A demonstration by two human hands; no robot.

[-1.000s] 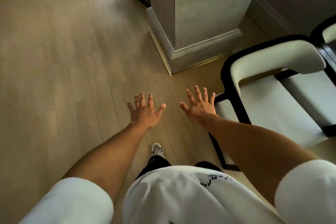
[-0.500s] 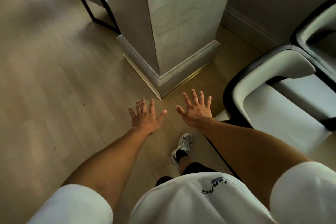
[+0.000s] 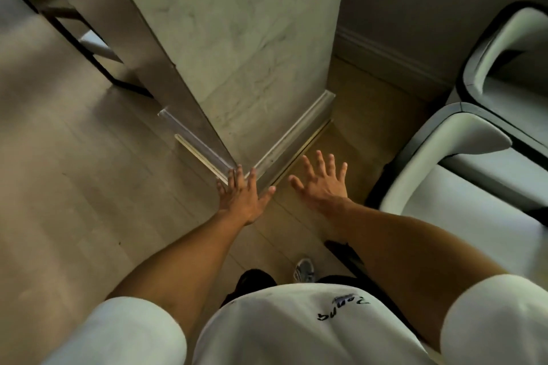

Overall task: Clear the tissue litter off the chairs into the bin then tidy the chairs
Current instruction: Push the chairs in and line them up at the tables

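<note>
- Tissue litter does not show anywhere in this view, and neither does the bin, so there is no container here whose contents can be told.
- Nearest, a white shirt (image 3: 296, 332) with dark lettering fills the bottom edge, and one shoe (image 3: 304, 270) stands on the wooden floor (image 3: 74, 187) just beyond it.
- Both bare arms reach forward over the floor: the left hand (image 3: 243, 197) and the right hand (image 3: 321, 184) have fingers straight and spread, palms down, gripping nothing.
- Compared with a second ago, the marble pillar (image 3: 237, 38) has come much closer, its base corner now just past the left fingertips; the person has stepped forward with hands unchanged and empty.
- To the right, the near chair (image 3: 462, 204) has a pale seat in a dark frame, and the seat part in view carries nothing; its near edge runs out of frame.
- Farther right, the second chair (image 3: 510, 68) touches the first, its seat mostly cut off.
- Far left, behind the pillar, a black-framed chair (image 3: 98, 47) is partly hidden.
- My judgement: this is a walk between chairs, probably toward the hidden one, to look for litter or to straighten it.
</note>
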